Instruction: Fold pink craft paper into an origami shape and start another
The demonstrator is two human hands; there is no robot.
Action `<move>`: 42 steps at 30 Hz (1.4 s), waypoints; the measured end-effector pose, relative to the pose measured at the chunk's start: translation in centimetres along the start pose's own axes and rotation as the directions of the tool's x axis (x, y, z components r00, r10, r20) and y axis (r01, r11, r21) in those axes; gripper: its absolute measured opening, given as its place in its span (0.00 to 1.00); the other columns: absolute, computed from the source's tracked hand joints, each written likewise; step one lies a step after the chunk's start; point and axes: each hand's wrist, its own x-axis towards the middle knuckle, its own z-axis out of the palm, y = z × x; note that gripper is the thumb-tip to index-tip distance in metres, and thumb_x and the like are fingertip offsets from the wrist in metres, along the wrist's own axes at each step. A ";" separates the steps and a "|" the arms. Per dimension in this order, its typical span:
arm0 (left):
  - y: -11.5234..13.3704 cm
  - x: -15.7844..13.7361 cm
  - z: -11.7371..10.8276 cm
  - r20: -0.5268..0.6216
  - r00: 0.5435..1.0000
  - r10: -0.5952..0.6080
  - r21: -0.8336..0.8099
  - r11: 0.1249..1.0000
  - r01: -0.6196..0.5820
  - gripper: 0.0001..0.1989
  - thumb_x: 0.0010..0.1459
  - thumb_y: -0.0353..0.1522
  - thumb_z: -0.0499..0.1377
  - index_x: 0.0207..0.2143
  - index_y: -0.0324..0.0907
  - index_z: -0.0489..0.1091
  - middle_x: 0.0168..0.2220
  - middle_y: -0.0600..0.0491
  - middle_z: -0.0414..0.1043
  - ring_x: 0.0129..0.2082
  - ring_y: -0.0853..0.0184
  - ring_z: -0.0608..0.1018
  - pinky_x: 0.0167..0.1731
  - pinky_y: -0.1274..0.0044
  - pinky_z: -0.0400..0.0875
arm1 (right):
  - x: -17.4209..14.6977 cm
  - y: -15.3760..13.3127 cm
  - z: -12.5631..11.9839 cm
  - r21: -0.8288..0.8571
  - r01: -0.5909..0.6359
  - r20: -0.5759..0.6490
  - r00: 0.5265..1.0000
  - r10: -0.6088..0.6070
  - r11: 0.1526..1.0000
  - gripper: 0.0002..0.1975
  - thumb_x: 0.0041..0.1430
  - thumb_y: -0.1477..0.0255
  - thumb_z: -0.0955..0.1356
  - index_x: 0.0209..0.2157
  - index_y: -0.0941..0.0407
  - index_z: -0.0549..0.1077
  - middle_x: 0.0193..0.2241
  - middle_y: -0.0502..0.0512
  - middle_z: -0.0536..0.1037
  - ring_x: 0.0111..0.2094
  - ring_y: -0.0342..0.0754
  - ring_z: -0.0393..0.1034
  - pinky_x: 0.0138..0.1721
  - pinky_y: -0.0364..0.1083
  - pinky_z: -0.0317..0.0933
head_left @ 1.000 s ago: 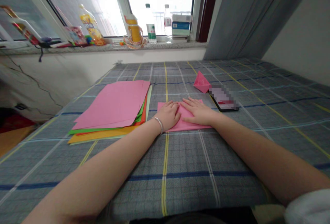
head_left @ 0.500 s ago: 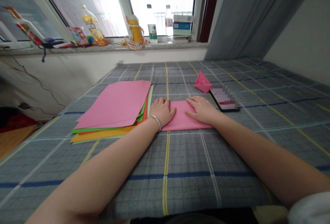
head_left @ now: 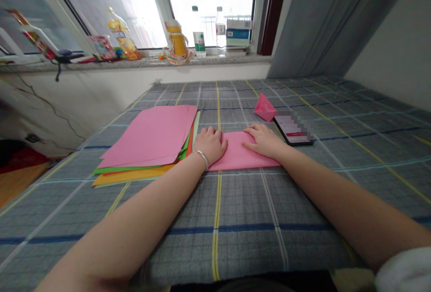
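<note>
Left hand (head_left: 210, 144) and right hand (head_left: 264, 140), both loosely spread and gripping nothing, lay on opposite ends of a folded pink paper rectangle (head_left: 235, 152), apparently keeping it flat.

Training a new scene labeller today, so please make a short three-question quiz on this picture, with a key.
1. Which wrist wears the silver bracelet: (a) left, (b) right?
2. True or false: the stack of coloured paper lies to the right of the pink paper under the hands.
3. Fill in: beyond the hands, the small pink folded shape sits next to a ____.

Key:
1. a, just behind the left hand.
2. False; it lies to the left.
3. phone
</note>
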 end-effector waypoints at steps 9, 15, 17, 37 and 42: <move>-0.6 0.6 0.3 0.013 1.000 -0.025 -0.054 0.998 0.026 0.21 0.64 0.41 0.46 0.48 0.37 0.70 0.45 0.43 0.69 0.47 0.55 0.69 0.48 0.66 0.62 | 0.7 0.6 -0.1 0.011 -0.031 0.047 0.998 0.031 0.999 0.32 0.55 0.51 0.65 0.56 0.55 0.68 0.54 0.63 0.68 0.55 0.61 0.60 0.56 0.57 0.55; -1.1 0.9 0.7 0.007 1.000 -0.013 -0.139 0.990 0.014 0.20 0.64 0.39 0.47 0.50 0.42 0.70 0.46 0.45 0.69 0.47 0.57 0.68 0.50 0.66 0.60 | 0.9 1.2 0.0 0.056 -0.036 0.028 0.999 0.035 0.998 0.33 0.51 0.50 0.68 0.55 0.54 0.69 0.52 0.61 0.69 0.54 0.59 0.62 0.55 0.56 0.57; -1.1 0.8 0.6 -0.006 0.999 0.045 -0.135 0.990 -0.046 0.20 0.64 0.38 0.47 0.52 0.42 0.69 0.47 0.45 0.69 0.47 0.57 0.68 0.51 0.66 0.59 | 0.9 1.4 0.0 0.051 -0.023 0.029 0.999 0.021 0.998 0.34 0.51 0.50 0.68 0.56 0.54 0.68 0.52 0.62 0.69 0.54 0.60 0.62 0.55 0.57 0.57; -1.9 1.4 1.2 -0.030 0.999 -0.017 -0.238 0.971 0.010 0.16 0.63 0.36 0.50 0.45 0.41 0.73 0.43 0.46 0.70 0.45 0.59 0.70 0.52 0.68 0.61 | 1.1 2.6 -0.3 0.073 -0.050 -0.075 0.996 0.055 0.996 0.14 0.60 0.69 0.64 0.43 0.53 0.79 0.41 0.56 0.78 0.42 0.50 0.72 0.46 0.47 0.64; -1.3 0.9 0.6 -0.052 0.998 0.035 -0.138 0.990 -0.042 0.17 0.64 0.35 0.48 0.44 0.39 0.74 0.42 0.44 0.71 0.45 0.57 0.70 0.49 0.66 0.62 | 0.7 2.3 -0.4 0.060 -0.055 -0.100 0.993 0.061 0.997 0.14 0.60 0.68 0.64 0.42 0.55 0.80 0.39 0.57 0.79 0.41 0.51 0.71 0.46 0.48 0.63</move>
